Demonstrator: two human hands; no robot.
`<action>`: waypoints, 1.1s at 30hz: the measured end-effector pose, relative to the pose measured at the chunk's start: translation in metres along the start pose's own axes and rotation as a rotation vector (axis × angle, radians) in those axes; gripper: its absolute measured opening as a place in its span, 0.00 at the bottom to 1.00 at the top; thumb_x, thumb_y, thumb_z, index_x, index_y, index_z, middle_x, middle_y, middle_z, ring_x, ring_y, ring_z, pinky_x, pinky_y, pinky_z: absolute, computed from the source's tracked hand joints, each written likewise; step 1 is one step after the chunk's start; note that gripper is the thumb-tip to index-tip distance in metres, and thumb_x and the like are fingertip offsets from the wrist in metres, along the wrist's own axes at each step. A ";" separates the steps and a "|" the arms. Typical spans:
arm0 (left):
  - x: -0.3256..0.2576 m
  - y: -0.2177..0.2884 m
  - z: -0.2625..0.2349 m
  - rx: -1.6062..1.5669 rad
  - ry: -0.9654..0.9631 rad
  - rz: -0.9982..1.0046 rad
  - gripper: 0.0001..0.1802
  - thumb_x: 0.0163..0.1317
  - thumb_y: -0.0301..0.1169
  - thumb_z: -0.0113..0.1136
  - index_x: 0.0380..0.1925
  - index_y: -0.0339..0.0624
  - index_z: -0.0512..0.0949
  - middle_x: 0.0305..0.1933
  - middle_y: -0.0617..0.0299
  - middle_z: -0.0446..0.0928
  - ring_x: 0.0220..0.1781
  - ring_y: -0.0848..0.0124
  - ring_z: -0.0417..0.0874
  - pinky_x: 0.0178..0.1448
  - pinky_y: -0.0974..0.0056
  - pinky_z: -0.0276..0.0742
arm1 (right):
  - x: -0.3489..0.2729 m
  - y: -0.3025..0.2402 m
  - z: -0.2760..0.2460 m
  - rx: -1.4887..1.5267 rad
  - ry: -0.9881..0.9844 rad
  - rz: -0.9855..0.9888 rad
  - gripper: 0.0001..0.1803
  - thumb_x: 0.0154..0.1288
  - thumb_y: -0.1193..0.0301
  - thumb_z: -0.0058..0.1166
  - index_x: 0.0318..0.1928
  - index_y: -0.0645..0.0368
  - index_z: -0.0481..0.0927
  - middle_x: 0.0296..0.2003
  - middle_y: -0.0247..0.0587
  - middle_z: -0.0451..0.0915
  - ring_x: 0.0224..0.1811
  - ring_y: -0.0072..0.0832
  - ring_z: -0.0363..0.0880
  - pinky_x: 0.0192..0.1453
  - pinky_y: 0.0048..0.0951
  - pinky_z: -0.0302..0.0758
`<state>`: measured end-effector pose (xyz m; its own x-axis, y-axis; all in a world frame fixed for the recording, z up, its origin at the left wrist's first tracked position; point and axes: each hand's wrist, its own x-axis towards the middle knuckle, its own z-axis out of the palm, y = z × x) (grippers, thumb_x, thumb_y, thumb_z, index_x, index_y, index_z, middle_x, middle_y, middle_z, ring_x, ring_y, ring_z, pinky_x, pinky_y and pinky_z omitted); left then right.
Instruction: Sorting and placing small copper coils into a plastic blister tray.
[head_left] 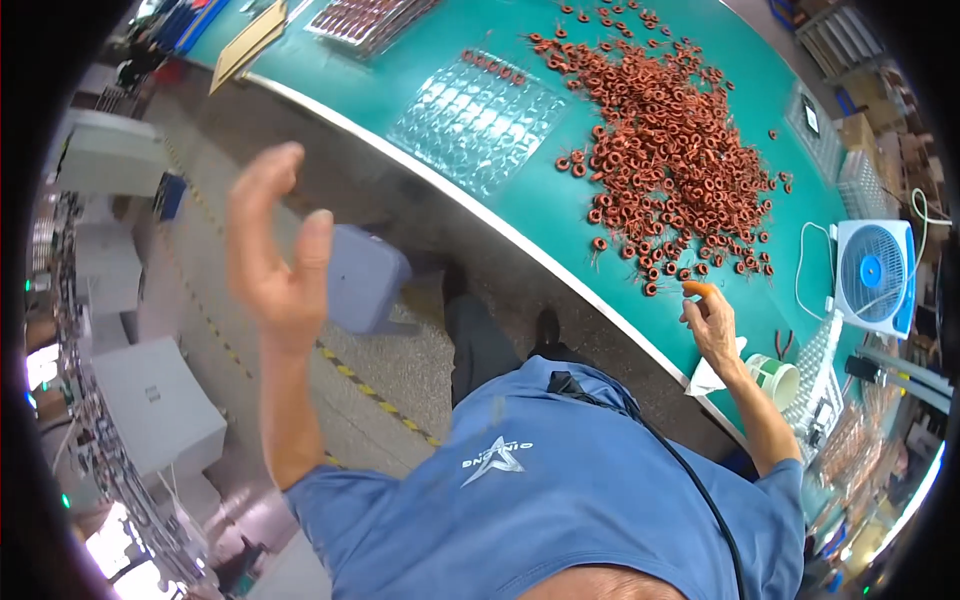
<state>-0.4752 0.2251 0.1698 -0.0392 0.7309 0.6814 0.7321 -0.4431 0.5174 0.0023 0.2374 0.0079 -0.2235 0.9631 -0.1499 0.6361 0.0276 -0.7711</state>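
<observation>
My left hand is raised away from the table, thumb and fingers apart, with nothing in it. Over the table's near edge, at the right, is my right hand. An orange finger cover is on one of its fingers, which reaches toward the lower edge of a big heap of copper-wound ring coils. Its thumb stands a little apart from that finger, and no coil shows between them. Left of the heap lies a clear plastic blister tray, with several coils in its far row.
On the green table are a filled tray at the far left, a blue-and-white fan, pliers and a tape roll at the right. A grey-blue stool stands below my left hand.
</observation>
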 end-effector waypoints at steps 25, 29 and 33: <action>-0.080 -0.277 0.238 0.271 -0.782 0.012 0.25 0.65 0.36 0.52 0.63 0.54 0.69 0.73 0.43 0.49 0.74 0.51 0.53 0.69 0.34 0.45 | 0.280 -0.014 0.109 -0.548 0.170 0.070 0.29 0.57 0.61 0.64 0.57 0.59 0.71 0.46 0.50 0.70 0.50 0.48 0.73 0.51 0.44 0.75; -0.082 -0.273 0.240 0.308 -0.755 0.041 0.24 0.64 0.35 0.52 0.62 0.55 0.70 0.73 0.44 0.49 0.73 0.53 0.55 0.70 0.35 0.46 | 0.289 -0.018 0.088 -0.648 0.444 -0.143 0.20 0.59 0.63 0.60 0.49 0.59 0.75 0.43 0.50 0.73 0.47 0.47 0.74 0.50 0.42 0.75; -0.085 -0.265 0.242 0.346 -0.742 0.055 0.25 0.62 0.34 0.53 0.62 0.56 0.70 0.71 0.40 0.53 0.72 0.51 0.58 0.68 0.34 0.48 | 0.310 -0.022 0.092 -0.468 0.399 -0.209 0.15 0.60 0.67 0.58 0.45 0.60 0.78 0.40 0.47 0.76 0.46 0.44 0.75 0.50 0.42 0.74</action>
<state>-0.5013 0.4059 -0.1503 0.3745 0.9196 0.1188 0.8928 -0.3922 0.2215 -0.1489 0.5105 -0.0790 -0.1437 0.9477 0.2850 0.8833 0.2527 -0.3948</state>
